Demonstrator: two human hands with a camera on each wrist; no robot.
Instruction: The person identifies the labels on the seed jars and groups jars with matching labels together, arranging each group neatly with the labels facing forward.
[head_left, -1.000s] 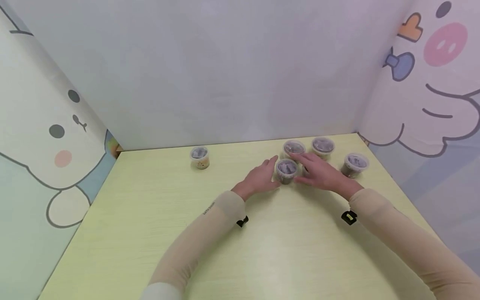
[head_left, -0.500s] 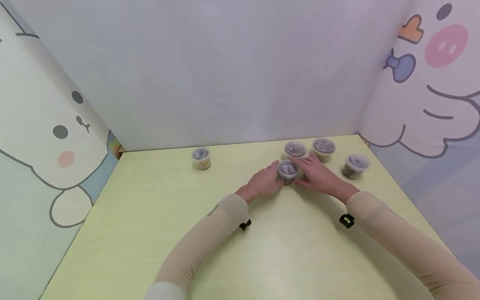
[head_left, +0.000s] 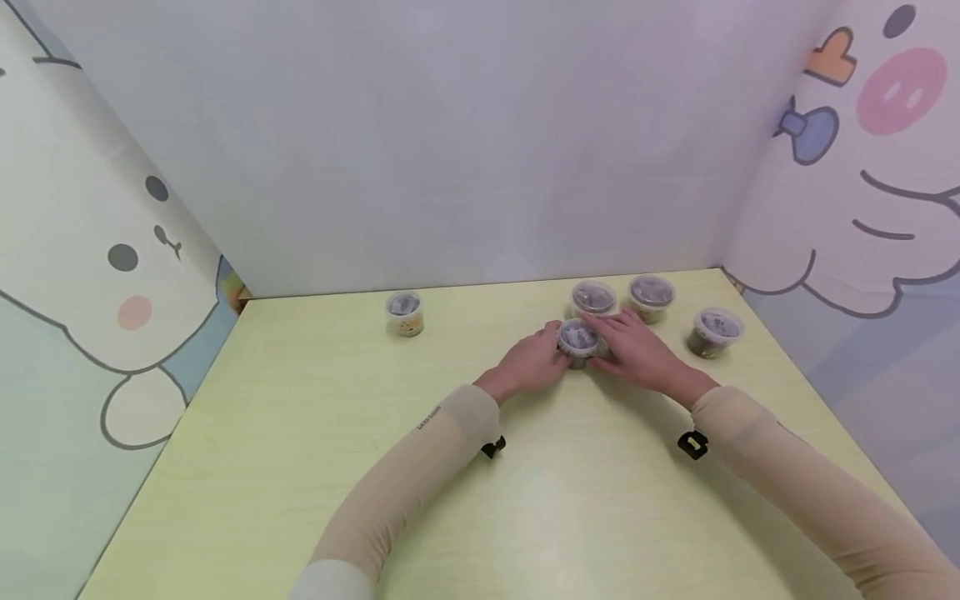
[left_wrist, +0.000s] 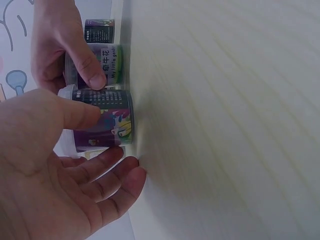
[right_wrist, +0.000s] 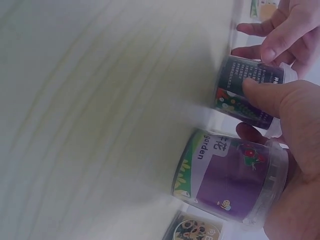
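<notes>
- Reaching in over the pale yellow table (head_left: pixel 247 433) from the near side of the held cup (head_left: pixel 579 337), in beige sleeves (head_left: pixel 405 471).
- Gripping the held cup from its left with the left hand (head_left: pixel 531 363): thumb pressed on the printed side, fingers partly curled round behind, the outer ones looser.
- Pinching it from its right with the right hand (head_left: pixel 636 350), thumb flat on the label, fingers round the back.
- Seems to be at the step of securing this one cup two-handed, upright with lid up; cannot tell whether lifted at all.
- Calls next, most likely, for an even squeeze from both thumbs and a move clear of the purple cup (right_wrist: pixel 232 175), just right of the held cup under the right hand.
- Farther out, at other places round the held cup: to its right, a dark cup (head_left: pixel 714 332); just behind it, a clear-lidded cup (head_left: pixel 593 297); behind and right, a back cup (head_left: pixel 651 297); well apart to its left, a small cup (head_left: pixel 405 313); beyond all, a plain wall (head_left: pixel 480 167).
- Compared with a second ago, closed in on the held cup from both sides, where gaps showed beside it; otherwise much the same layout, and hardly changed from half a second ago.
</notes>
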